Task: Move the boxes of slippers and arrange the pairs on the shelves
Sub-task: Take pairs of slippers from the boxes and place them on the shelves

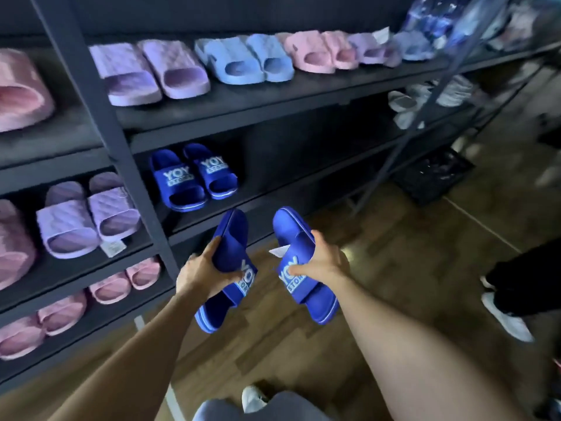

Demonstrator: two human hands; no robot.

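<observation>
Gripping blue slipper in left hand, second slipper in right hand; near shelf holding matching pair.

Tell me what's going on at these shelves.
A person is stocking slippers. The left hand grips one dark blue slipper and the right hand grips the matching slipper. Both are held in the air before the shelf where an identical blue pair already sits. Pastel pairs line the other shelves.

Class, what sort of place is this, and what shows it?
Likely a shop or stockroom: dark metal shelving holds rows of pastel foam slippers; one lilac pair carries a white paper tag.
</observation>
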